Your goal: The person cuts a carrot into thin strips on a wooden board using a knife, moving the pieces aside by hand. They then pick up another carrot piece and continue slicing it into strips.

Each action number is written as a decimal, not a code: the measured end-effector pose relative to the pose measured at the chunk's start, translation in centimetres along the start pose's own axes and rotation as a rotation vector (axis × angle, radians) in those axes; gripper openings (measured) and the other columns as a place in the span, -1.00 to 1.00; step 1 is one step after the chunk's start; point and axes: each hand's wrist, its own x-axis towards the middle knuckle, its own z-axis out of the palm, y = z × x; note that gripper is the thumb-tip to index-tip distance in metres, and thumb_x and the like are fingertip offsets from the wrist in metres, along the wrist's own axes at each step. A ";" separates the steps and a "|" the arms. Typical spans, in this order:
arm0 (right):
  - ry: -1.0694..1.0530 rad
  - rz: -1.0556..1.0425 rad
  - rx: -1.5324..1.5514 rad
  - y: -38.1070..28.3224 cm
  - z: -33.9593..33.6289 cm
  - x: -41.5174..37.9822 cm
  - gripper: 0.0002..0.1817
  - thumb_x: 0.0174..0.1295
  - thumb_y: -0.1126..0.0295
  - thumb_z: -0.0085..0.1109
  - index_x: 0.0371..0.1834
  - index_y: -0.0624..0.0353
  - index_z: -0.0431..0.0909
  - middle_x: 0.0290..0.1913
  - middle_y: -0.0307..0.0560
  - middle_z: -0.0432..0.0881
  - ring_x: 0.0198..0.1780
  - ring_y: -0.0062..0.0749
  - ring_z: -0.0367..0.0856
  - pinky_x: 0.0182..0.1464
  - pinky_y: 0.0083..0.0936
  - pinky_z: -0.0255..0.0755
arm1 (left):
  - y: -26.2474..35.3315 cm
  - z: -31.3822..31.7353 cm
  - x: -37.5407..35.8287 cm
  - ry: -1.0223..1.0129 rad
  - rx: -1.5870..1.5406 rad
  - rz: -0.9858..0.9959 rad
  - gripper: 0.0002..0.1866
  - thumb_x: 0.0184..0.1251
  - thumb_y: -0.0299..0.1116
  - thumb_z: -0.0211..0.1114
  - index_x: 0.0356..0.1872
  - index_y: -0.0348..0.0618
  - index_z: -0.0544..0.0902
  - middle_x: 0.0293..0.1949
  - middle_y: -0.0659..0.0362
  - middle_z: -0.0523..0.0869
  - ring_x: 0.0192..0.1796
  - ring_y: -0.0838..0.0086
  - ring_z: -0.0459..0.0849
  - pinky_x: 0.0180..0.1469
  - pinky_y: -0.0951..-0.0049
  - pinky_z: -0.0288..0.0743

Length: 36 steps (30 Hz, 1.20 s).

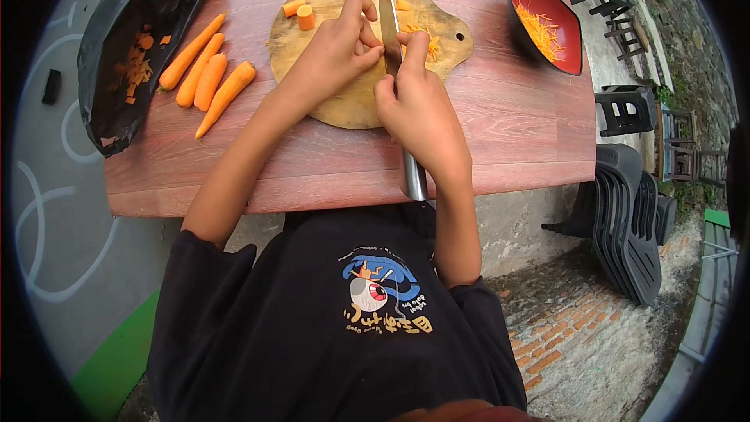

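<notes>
My right hand (422,105) grips a kitchen knife (388,16), its blade pointing away from me over the round wooden cutting board (336,109). The steel handle comes out below my palm. Left of the blade, my left hand (340,43) is closed, fingers curled and thumb drawn in; whatever it pinches is hidden. Cut carrot strips (422,41) lie on the board by my right fingertips. Two short carrot chunks (305,17) stand and lie at the board's left side, with small carrot pieces near its top.
Several whole peeled carrots (209,82) lie left of the board. Beside them a black plastic bag (98,101) holds orange scraps. A red bowl with a dark outside (574,39) contains carrot shreds at the right. Stacked dark chairs (625,219) stand beyond the wooden table's (516,141) right edge.
</notes>
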 end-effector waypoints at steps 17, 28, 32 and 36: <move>0.023 -0.067 -0.032 0.4 0.7 0.5 -0.58 0.37 0.54 -0.08 0.24 0.35 0.10 -0.50 0.31 0.64 -0.57 0.05 0.69 -0.50 -0.11 0.55 | -0.3 0.0 0.0 0.011 -0.004 0.039 -0.59 0.30 -0.61 0.35 0.03 -0.22 0.31 -0.36 0.08 0.74 -0.36 0.49 0.74 -0.34 0.53 0.55; -0.025 -0.022 0.011 0.2 0.7 0.8 -0.57 0.36 0.56 -0.09 0.25 0.36 0.08 -0.34 0.42 0.67 -0.56 0.04 0.70 -0.52 -0.14 0.58 | -0.3 0.0 0.0 0.009 -0.014 0.032 -0.59 0.30 -0.59 0.36 0.02 -0.24 0.31 -0.36 0.07 0.74 -0.35 0.47 0.74 -0.32 0.52 0.55; 0.012 -0.098 -0.015 0.7 1.1 1.2 -0.57 0.37 0.55 -0.08 0.24 0.38 0.07 -0.30 0.41 0.68 -0.57 -0.01 0.70 -0.56 -0.19 0.58 | -0.2 0.0 -0.1 0.006 -0.011 0.018 -0.59 0.30 -0.58 0.37 0.02 -0.22 0.31 -0.36 0.06 0.75 -0.34 0.45 0.75 -0.31 0.50 0.56; -0.037 -0.039 -0.002 0.4 0.7 1.6 -0.58 0.37 0.55 -0.08 0.23 0.38 0.07 -0.30 0.41 0.68 -0.58 -0.01 0.69 -0.56 -0.19 0.59 | -0.5 0.1 -0.1 0.010 -0.009 0.043 -0.58 0.30 -0.57 0.38 0.02 -0.22 0.31 -0.36 0.06 0.75 -0.35 0.43 0.75 -0.31 0.48 0.57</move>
